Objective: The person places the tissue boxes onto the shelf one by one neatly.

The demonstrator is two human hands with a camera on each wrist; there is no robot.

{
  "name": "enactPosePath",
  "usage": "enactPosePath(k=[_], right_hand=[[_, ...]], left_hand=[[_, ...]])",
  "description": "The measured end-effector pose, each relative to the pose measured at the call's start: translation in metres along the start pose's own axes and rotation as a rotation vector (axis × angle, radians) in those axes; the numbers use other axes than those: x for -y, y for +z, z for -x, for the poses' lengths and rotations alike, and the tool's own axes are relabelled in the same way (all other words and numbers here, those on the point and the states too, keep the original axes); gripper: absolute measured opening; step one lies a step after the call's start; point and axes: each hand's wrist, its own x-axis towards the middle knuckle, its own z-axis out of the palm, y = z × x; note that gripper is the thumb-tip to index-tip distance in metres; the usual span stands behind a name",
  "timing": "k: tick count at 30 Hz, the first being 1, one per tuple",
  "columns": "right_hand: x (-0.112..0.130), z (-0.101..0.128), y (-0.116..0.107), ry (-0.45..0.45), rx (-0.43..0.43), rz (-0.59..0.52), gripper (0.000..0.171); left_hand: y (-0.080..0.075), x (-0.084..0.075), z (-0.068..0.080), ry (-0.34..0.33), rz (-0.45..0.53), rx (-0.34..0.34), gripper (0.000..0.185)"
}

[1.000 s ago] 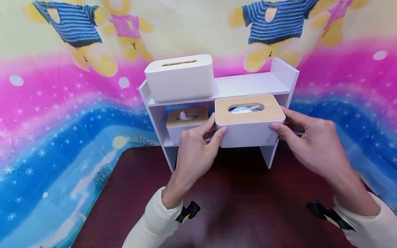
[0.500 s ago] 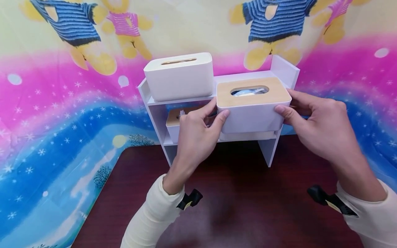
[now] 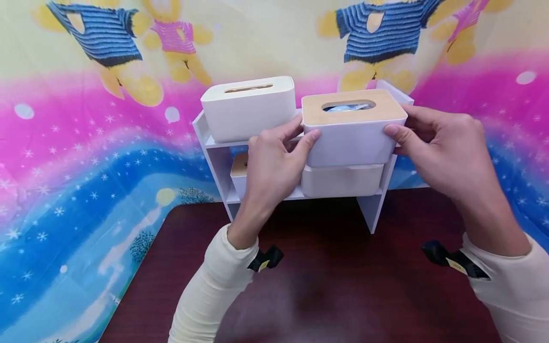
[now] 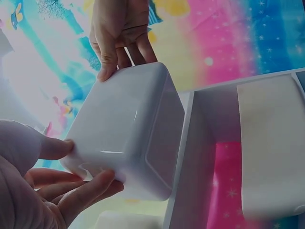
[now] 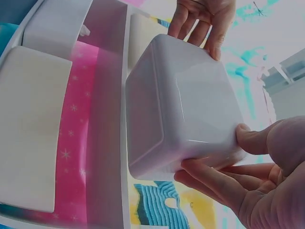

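**White Shelf, Spare Boxes, Bright Backdrop**

A white two-tier shelf [image 3: 216,164] stands at the back of a dark red-brown counter [image 3: 334,286]. On its top tier, at the left, sits an all-white tissue box [image 3: 249,112]. The lower tier carries a wood-lidded tissue box [image 3: 238,172] at the left and a cream box [image 3: 343,180] at the right. Behind hangs a cartoon-bear cloth [image 3: 86,143] in pink, blue and yellow.

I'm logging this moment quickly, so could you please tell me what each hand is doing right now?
Left hand: holding the left end of the wood-lidded tissue box, fingers curled round it.
Right hand: holding the same box's right end.
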Motion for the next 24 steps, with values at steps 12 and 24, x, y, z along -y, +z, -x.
enactPosePath(k=[12, 24], right_hand=[[0.000, -0.031, 0.002, 0.064, -0.016, -0.058, 0.054], [-0.012, -0.056, 0.013, 0.121, -0.103, -0.219, 0.049]], left_hand=[[0.014, 0.002, -0.027, -0.020, 0.044, -0.082, 0.039], [0.032, 0.003, -0.056, -0.073, -0.072, -0.065, 0.028]])
